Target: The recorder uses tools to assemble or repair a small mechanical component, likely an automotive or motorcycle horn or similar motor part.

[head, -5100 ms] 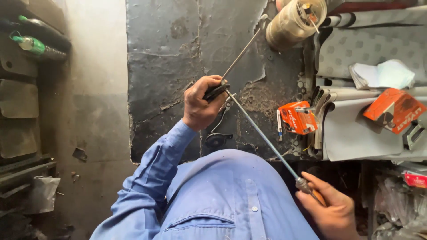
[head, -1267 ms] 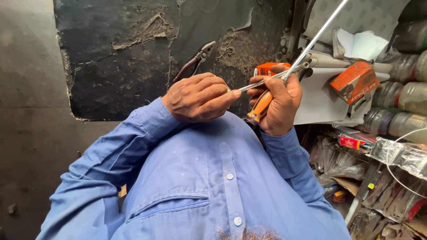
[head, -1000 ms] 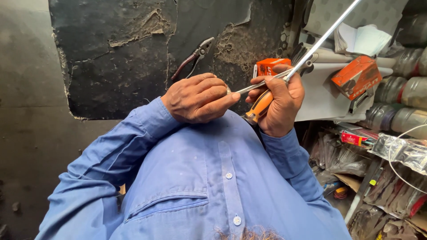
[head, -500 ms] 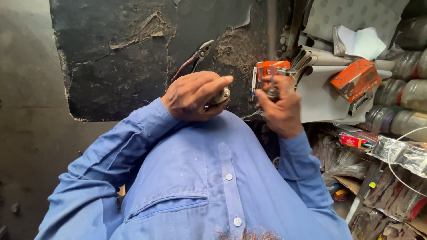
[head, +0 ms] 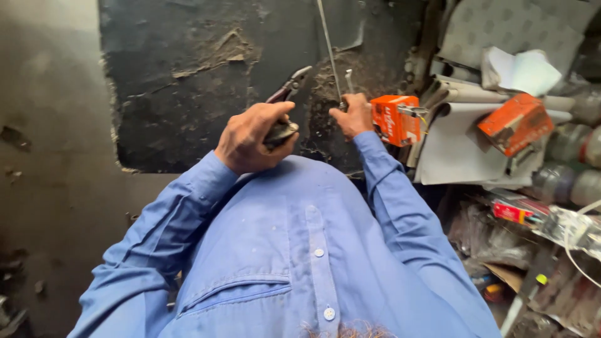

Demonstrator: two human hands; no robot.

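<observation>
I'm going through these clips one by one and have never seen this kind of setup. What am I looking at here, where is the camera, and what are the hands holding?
There is no machine here: a person in a blue shirt works with bare hands. The single camera sits on the person's head and looks down, so you see the chest and both arms from above.

The left hand is closed around the handles of a pair of pliers, whose jaws point away from the body. The right hand grips the near end of a thin metal rod that runs up out of the picture.

Below them lies a dark, worn, dirty work surface. An orange box stands right beside the right hand. Further right are papers, another orange box and cluttered shelves of bottles.
</observation>
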